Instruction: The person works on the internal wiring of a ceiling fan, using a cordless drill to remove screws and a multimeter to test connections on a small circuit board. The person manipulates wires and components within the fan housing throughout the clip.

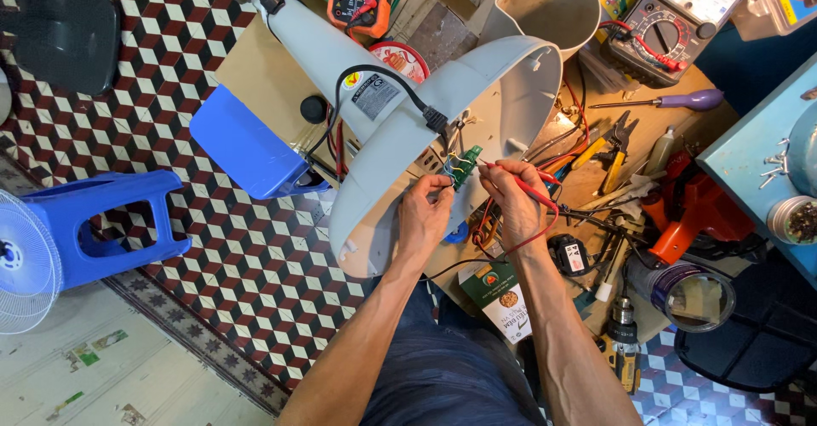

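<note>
Left hand [423, 213] pinches the small green circuit board [464, 166] at the open base of the grey fan stand [442, 137] | right hand [511, 200] pinches the red probe [519, 179], tip at the board's right edge | keep the board steady, rest your wrist, touch one contact only | meter [681, 17] far right.

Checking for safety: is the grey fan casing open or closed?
Open: the grey casing shows its hollow inside, with the green circuit board exposed.

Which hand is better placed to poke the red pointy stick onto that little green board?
Right, probably. The right hand already holds the red probe, with its tip beside the green circuit board. The left hand is busy pinching that board steady inside the grey fan base.
</note>
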